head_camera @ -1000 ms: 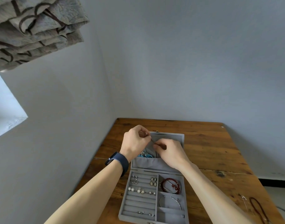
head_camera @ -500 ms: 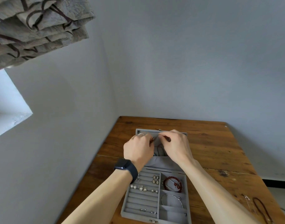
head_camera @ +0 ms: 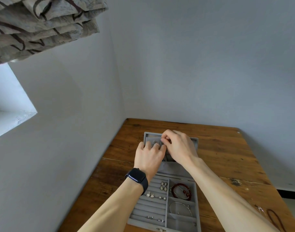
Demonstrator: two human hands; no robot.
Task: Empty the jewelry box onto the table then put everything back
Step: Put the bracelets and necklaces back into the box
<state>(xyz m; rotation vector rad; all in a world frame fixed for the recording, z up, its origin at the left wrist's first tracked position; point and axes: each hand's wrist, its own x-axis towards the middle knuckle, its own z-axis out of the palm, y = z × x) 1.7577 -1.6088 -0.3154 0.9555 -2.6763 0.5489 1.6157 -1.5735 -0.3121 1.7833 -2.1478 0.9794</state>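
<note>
Left hand (head_camera: 149,155) lowered onto lid pocket of grey velvet jewelry box (head_camera: 194,140), grip indiscernible; right hand (head_camera: 180,148) moved up, pinching thin silver wire (head_camera: 153,142)

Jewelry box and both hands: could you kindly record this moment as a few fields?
jewelry box: open on the wooden table, lid folded back
left hand: at the lid pocket, grip unclear
right hand: pinching something thin there, apparently a chain
tray: red bead bracelet, silver bangle, earrings
table's right edge: dark cord
</note>
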